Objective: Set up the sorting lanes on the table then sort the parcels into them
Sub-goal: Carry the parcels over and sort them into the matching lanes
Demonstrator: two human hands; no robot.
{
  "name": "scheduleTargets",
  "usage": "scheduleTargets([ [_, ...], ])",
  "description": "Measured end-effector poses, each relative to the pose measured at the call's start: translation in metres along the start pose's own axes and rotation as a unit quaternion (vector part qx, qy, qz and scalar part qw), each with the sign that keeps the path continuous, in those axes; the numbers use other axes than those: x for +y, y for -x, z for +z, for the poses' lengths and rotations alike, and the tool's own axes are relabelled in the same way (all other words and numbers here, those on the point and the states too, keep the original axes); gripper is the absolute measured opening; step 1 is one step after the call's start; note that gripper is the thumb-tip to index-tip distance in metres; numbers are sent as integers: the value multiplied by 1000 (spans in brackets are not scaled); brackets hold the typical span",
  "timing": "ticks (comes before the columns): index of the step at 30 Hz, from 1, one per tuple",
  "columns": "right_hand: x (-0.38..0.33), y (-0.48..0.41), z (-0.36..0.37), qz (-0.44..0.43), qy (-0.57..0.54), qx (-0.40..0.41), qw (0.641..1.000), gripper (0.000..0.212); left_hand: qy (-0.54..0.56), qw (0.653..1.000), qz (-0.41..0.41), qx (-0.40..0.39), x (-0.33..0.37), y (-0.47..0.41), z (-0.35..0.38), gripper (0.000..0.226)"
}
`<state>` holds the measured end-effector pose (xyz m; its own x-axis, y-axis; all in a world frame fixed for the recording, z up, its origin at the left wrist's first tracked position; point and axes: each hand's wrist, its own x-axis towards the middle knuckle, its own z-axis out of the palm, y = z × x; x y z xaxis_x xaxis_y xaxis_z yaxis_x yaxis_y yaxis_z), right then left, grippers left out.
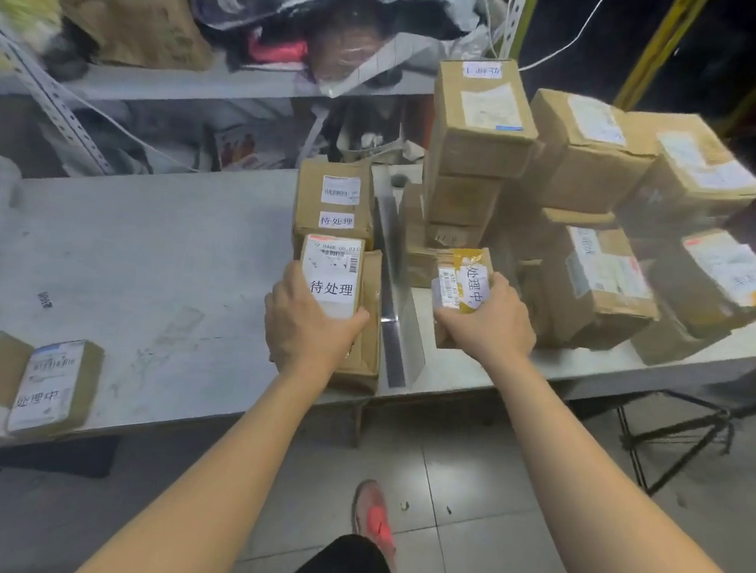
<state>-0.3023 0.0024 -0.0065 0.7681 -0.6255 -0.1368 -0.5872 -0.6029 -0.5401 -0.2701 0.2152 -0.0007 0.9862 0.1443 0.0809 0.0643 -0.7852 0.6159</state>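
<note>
- The left grip (304,325) holds the near end of the left parcel (332,277), thumb on 1 side and fingers curled round the other. This parcel lies on a brown box (364,344) under the grip, just left of the divider (390,283).
- The right grip (491,323) wraps the near end of the right parcel (459,279), just right of the divider, with the pile (596,177) beyond it. I cannot tell whether it rests on the bench (142,243).
- Both look like small taped cartons: probably light, stiff at the edges, a bit slick on tape and labels. They are best held across the short sides, as now.
- The left parcel's long axis runs straight away from its grip, label text upright to the person.
- The right parcel's long axis also runs away from its grip, leaning slightly right; its label text lies sideways.
</note>
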Motion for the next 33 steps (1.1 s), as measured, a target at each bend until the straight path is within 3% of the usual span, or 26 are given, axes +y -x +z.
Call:
scheduleTargets([
  [12,31,-69,61,61,86,-112,988,84,-7,1000,-4,21,5,-31,35,94],
  [26,49,-63,66,27,-5,-132,991,109,60,991,-118,31,17,-21,34,95],
  [33,41,-53,34,-81,-80,-93,989,78,61,994,-88,18,27,-10,2,99],
])
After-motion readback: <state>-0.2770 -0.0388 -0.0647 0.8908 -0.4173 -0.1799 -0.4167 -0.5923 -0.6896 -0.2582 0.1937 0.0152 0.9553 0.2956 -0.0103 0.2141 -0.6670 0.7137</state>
